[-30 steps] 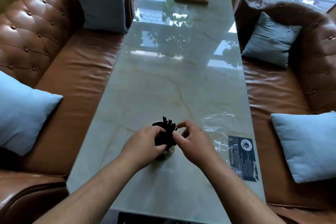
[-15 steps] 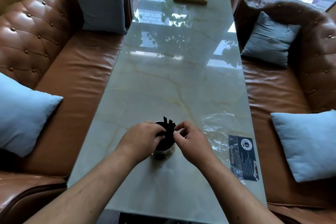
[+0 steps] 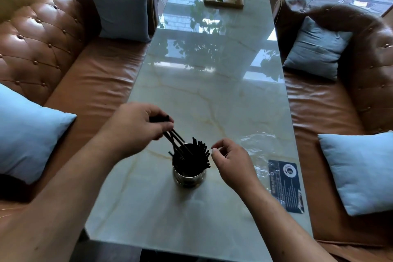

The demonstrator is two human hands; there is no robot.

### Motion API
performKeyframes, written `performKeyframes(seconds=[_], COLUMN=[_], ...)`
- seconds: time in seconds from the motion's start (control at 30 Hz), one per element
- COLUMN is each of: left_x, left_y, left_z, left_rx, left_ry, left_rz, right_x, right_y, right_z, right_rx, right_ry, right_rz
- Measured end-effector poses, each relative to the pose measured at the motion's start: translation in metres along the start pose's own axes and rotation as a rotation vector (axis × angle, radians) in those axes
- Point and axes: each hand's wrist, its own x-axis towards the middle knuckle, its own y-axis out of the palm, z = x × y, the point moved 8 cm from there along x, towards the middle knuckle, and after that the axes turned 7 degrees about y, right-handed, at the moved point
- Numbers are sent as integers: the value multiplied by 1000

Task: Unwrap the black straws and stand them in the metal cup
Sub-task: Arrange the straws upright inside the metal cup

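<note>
At the near end of the marble tabletop (image 3: 202, 95), my left hand (image 3: 136, 127) grips a few black straws (image 3: 174, 136) by their upper ends. They lean steeply, and their lower tips reach into the metal cup (image 3: 188, 178). The standing bundle (image 3: 201, 152), already unwrapped, fans against the cup's right rim. My right hand (image 3: 229, 161) hovers just beside that rim with its fingers loosely curled, and I can see nothing held in it.

The main risk, as I judge it, is the lean. Let go at this angle, the gripped straws could swing over the left rim and drop onto the tabletop, or lever a neighbour out with them. The cup is small and looks light, and the bundle already loads one side. A sideways push from my left hand as it presses the straws down could tip the cup or send it sliding on the polished stone. My right hand does not touch the cup, so nothing braces it if that happens.

The fanned straw tops stand close to my right fingers, and a careless closing move there could knock several askew.

The clear wrapper (image 3: 261, 144) lies crumpled on the tabletop to the right, near a dark label (image 3: 285, 185). I cannot tell whether any straws remain inside it, so some may be left behind unnoticed.
</note>
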Motion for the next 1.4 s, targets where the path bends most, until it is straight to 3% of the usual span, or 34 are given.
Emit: performKeyframes(seconds=[0.13,0.23,0.33,0.4,0.47,0.6,0.7,0.8,0.97,1.17,1.33,1.4], left_x=[-3,-7,-10,-15,-22,-41,-50,-54,-50,-49,-44,-41], left_y=[-38,-42,-16,12,42,95,121,131,109,121,144,148], left_z=[-4,6,24,32,37,41,47,60,87,71,55,52], left_rx=[-278,-623,-947,-1096,-1182,-1355,-1441,-1274,-611,97,249,283], left_ry=[-7,-69,-213,-322,-408,-576,-651,-637,-459,-152,24,47], left_rz=[-161,-322,-372,-325,-226,-48,4,22,-41,183,250,254], right_x=[-2,-9,-22,-28,-28,-11,-1,2,-1,-6,-8,-11], right_y=[-3,-5,9,24,30,12,-13,-31,-34,3,6,13], right_z=[0,6,26,40,56,65,64,69,67,39,-2,-12], right_rx=[10,113,346,500,697,1040,884,560,213,-129,-94,-33], right_ry=[17,10,-9,43,99,207,120,-16,-157,-165,-45,14], right_rz=[3,23,277,495,609,511,337,211,126,119,45,91])
